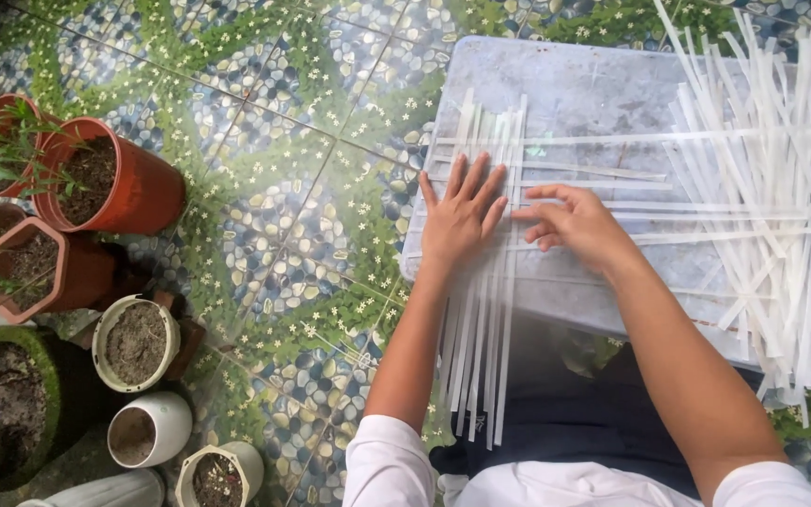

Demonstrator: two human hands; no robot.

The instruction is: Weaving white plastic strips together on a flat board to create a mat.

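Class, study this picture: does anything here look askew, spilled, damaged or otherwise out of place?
Mostly orderly. The loose pile of white strips lies crisscrossed and hangs over the grey lid's near edge, unlike the neat parallel strips under the left hand. The pots stand upright, nothing spilled.

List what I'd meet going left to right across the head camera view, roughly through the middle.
Red-orange plant pot → patterned pebble floor tiles → left hand flat on the upright white strips → right hand on the crosswise strips → loose pile of white strips on the plastic lid.
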